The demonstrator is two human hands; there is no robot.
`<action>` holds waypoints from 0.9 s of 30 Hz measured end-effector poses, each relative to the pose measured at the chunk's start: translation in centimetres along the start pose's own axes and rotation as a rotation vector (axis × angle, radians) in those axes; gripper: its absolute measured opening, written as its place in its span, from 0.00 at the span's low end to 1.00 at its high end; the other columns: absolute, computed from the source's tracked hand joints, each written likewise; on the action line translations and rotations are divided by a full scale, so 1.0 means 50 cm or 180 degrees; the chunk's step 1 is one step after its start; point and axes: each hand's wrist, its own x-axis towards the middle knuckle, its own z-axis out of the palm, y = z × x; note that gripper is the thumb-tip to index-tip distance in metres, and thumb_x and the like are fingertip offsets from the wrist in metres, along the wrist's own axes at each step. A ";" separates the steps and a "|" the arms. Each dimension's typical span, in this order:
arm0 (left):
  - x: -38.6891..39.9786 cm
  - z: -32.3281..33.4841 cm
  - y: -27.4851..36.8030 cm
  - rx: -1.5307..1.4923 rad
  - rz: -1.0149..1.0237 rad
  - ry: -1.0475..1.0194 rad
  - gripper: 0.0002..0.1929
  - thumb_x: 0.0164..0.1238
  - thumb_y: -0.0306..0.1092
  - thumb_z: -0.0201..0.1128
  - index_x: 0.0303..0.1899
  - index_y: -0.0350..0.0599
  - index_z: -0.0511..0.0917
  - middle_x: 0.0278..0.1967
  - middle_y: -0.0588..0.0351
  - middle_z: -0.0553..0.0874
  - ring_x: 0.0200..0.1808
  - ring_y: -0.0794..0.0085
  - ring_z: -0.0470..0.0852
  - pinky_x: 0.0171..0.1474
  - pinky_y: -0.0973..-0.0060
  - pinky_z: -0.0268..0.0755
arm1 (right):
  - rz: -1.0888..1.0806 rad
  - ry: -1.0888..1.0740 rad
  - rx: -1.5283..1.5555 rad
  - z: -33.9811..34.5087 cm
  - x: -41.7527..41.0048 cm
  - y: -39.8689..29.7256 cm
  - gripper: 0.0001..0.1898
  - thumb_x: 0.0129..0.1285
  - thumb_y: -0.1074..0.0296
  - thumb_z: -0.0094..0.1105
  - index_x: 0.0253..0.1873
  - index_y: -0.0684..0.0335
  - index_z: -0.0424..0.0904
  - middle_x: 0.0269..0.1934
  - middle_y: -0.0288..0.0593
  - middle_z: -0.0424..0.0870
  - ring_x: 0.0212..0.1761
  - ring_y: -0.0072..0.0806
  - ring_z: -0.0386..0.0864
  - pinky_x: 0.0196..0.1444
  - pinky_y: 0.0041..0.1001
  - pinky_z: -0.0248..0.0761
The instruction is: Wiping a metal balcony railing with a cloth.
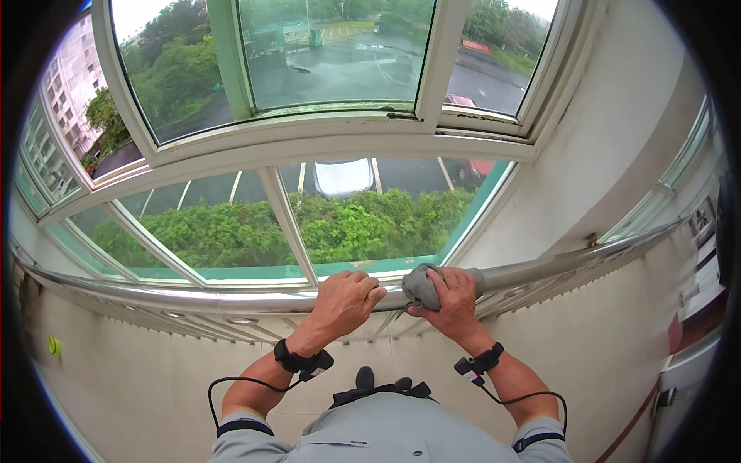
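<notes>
A shiny metal handrail (231,301) runs across the view in front of me, below the windows. My right hand (454,298) holds a bunched grey cloth (422,286) against the rail, with part of the cloth wrapped over the top and showing past my fingers. To its left, my left hand (347,301) rests on the rail with its fingers curled over it; the fingertips are hidden, and I see no cloth in it. A small stretch of rail separates the two hands.
White-framed windows (341,130) stand beyond the rail, with bushes (370,226) and a parking area outside. Metal balusters (260,330) drop from the rail to the tiled floor (173,376). A yellow-green object (54,346) is at far left, a reddish-edged door or panel at right.
</notes>
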 end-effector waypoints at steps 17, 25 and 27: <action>0.029 0.068 0.048 0.0561 -0.0319 -0.0111 0.26 0.84 0.60 0.54 0.44 0.45 0.86 0.31 0.48 0.86 0.38 0.49 0.86 0.42 0.52 0.73 | -0.0721 -0.0094 0.0187 -0.056 -0.029 0.146 0.41 0.44 0.56 0.87 0.66 0.59 0.80 0.61 0.49 0.83 0.61 0.48 0.81 0.65 0.45 0.72; 0.053 0.104 0.080 0.1041 -0.0873 0.0134 0.27 0.85 0.56 0.55 0.28 0.49 0.88 0.25 0.49 0.86 0.32 0.49 0.85 0.38 0.52 0.73 | -0.0761 0.0086 0.0066 -0.136 -0.104 0.357 0.41 0.44 0.57 0.87 0.66 0.61 0.80 0.61 0.48 0.84 0.63 0.48 0.82 0.67 0.47 0.71; 0.058 0.110 0.088 0.1086 -0.0918 0.0192 0.27 0.85 0.55 0.55 0.28 0.49 0.88 0.25 0.49 0.85 0.32 0.49 0.85 0.38 0.52 0.73 | -0.0750 0.0191 -0.0008 -0.161 -0.128 0.419 0.41 0.44 0.57 0.87 0.66 0.61 0.80 0.62 0.48 0.84 0.63 0.48 0.82 0.68 0.47 0.71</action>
